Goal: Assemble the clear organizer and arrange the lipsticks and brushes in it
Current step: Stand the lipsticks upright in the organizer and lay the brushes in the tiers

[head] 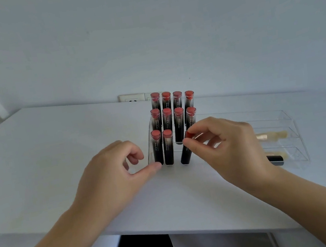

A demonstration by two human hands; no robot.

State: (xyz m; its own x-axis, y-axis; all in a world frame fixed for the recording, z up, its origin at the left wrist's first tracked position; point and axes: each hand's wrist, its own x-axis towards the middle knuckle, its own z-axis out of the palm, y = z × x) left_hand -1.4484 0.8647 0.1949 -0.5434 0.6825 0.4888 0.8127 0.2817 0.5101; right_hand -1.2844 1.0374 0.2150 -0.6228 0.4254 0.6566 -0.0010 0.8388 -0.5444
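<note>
A clear stepped organizer [289, 122] stands on the white table. Its left part holds several black lipsticks with red tops [167, 115] in three rising rows. My right hand [226, 144] pinches the red top of one more lipstick [185, 154], which leans tilted in the front row. My left hand [114, 175] rests on the table with its thumb touching the organizer's front left corner, beside the first front lipstick [158, 150]. On the right, brushes [272, 135] lie in the organizer's trays, partly hidden by my right hand.
The white table [54, 153] stretches wide to the left. A wall socket [131, 99] sits behind the organizer. The table's front edge runs just below my forearms, with dark clothing under it.
</note>
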